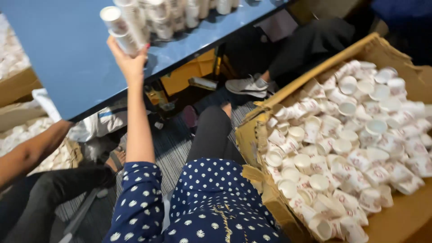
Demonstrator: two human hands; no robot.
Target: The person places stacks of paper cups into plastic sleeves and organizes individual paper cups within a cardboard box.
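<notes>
My left hand is raised to the edge of a blue table and grips a stack of white paper cups lying tilted on the tabletop. My arm wears a dark blue sleeve with white dots. More stacks of the same cups lie on the table just right of the held one. My right hand is out of view.
A big open cardboard box at my right holds several loose white cups with red print. Another person's bare arm reaches in from the left. Someone's leg and grey shoe rest beyond the table. More cups fill a box at far left.
</notes>
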